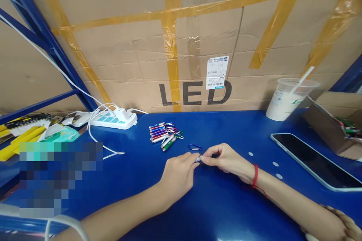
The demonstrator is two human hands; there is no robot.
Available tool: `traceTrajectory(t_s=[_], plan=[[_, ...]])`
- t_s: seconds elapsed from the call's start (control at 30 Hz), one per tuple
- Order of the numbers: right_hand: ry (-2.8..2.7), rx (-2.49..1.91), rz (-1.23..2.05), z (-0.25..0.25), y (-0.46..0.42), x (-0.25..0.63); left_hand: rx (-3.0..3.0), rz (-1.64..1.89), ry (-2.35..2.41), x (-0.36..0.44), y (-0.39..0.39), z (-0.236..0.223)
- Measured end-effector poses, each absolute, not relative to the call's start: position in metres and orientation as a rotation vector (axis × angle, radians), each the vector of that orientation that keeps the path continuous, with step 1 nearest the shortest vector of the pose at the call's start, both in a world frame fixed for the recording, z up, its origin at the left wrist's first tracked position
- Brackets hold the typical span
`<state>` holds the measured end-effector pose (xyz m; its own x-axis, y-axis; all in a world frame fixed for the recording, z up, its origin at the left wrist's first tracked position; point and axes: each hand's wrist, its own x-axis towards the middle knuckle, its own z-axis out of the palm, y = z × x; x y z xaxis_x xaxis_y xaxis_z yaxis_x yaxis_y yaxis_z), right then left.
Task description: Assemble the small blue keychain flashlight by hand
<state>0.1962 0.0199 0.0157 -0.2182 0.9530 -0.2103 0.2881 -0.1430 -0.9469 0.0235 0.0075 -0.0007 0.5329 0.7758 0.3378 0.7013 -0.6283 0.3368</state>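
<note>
My left hand is closed around a small silver-ended flashlight, with most of its body hidden in the fingers. At its exposed end, my right hand pinches with thumb and forefinger; a dark bit shows at the fingertips, too small to make out. Just beyond the fingers lies a loose blue carabiner. Farther back and left is a pile of small metal keychain flashlights in blue, purple, red and silver, with carabiners attached. A green flashlight rests at the near side of that pile.
A white power strip with plugged-in cables sits back left. On the right are a phone, a plastic cup with a straw and an open cardboard box. A big carton marked LED stands behind the blue table.
</note>
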Motion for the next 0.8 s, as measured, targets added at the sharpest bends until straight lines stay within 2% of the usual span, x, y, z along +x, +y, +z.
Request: traceTrajectory(t_s=[0.33, 0.57, 0.8], plan=[[-1.34, -1.228, 1.498, 0.015, 0.016, 0.19, 2.45, 0.904, 1.136, 0.015, 0.02, 0.003], [-1.364, -1.203, 1.46, 0.007, 0.024, 0.189, 2.075, 0.832, 1.109, 0.018, 0.021, 0.0], [-1.409, -1.276, 1.496, 0.009, 0.026, 0.193, 2.066, 0.848, 1.122, 0.019, 0.022, 0.001]])
